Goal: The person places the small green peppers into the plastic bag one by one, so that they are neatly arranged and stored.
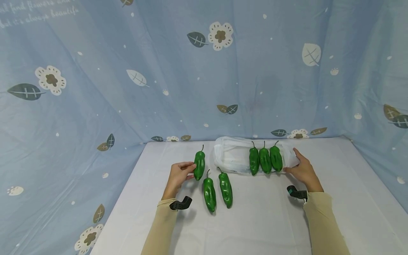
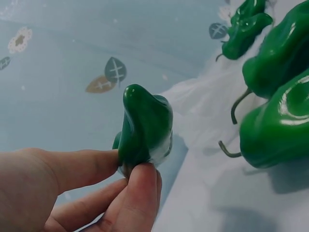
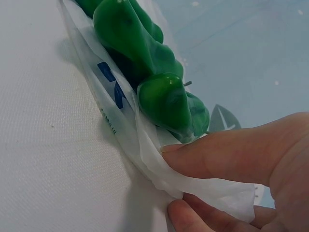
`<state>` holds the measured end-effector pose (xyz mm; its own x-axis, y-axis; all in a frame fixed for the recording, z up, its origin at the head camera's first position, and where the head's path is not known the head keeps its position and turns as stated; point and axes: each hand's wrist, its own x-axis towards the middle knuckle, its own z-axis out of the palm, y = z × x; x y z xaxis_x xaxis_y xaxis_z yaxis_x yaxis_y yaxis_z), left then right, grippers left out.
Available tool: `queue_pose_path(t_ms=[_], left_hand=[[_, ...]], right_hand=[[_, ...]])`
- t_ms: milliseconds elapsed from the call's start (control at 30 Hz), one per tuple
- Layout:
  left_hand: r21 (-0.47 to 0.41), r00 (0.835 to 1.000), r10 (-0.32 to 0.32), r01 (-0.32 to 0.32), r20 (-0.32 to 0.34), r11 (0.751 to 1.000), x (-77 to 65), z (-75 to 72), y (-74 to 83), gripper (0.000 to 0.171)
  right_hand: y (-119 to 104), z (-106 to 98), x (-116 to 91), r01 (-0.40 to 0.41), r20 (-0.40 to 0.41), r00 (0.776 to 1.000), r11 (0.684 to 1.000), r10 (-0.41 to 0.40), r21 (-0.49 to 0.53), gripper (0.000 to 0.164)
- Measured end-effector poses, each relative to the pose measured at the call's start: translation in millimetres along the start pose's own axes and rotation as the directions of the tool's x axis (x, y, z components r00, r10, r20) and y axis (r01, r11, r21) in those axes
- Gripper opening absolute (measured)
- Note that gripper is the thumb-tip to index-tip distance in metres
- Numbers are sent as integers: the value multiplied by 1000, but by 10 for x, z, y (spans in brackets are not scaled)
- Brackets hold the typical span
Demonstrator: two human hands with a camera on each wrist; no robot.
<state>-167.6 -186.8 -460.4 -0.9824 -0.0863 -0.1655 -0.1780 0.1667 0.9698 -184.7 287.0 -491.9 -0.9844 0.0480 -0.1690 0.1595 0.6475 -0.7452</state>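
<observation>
My left hand (image 1: 179, 176) pinches a green pepper (image 1: 199, 165) between thumb and fingers, stem pointing up and away; in the left wrist view this pepper (image 2: 145, 125) is seen tip first. Two more green peppers, one nearer (image 1: 209, 194) and one to its right (image 1: 226, 190), lie on the table just right of that hand. With thumb and fingers, my right hand (image 1: 302, 170) grips the right end of a white plastic bag (image 1: 234, 156). Three peppers (image 1: 265, 160) lie side by side on the bag's right half. The right wrist view shows blue print on the bag (image 3: 145, 140).
A white cloth covers the table (image 1: 255, 219). Behind it and at both sides hangs a blue curtain (image 1: 255, 78) printed with flowers and leaves. A small black device sits at each wrist, left (image 1: 181, 203) and right (image 1: 296, 192).
</observation>
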Motion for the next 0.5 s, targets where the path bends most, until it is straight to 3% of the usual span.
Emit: queue_pose_path(t_ms=[500], left_hand=[[-27, 1000, 10, -10, 3, 1000, -13, 56, 101, 32]], right_hand=[[-15, 5, -19, 19, -13, 1000, 1000, -19, 4, 109]])
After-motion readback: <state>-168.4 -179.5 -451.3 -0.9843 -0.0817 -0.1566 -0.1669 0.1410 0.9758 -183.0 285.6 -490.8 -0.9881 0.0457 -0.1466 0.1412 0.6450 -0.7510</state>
